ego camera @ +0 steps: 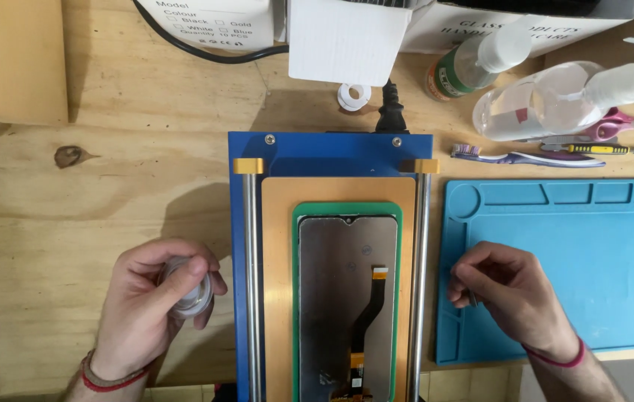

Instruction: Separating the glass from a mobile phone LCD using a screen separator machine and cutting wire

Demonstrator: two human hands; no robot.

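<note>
Hands either side of a phone screen [347,298] near the bench's front edge.
Left hand [146,309] grips a small clear spool [185,292]; right hand [507,294] pinches something thin.

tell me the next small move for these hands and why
Probably draw the two hands apart across the phone screen panel. The left hand grips a small clear spool left of the blue machine; the right hand pinches something small on the far side. Any thread between them is too fine to see.
</note>
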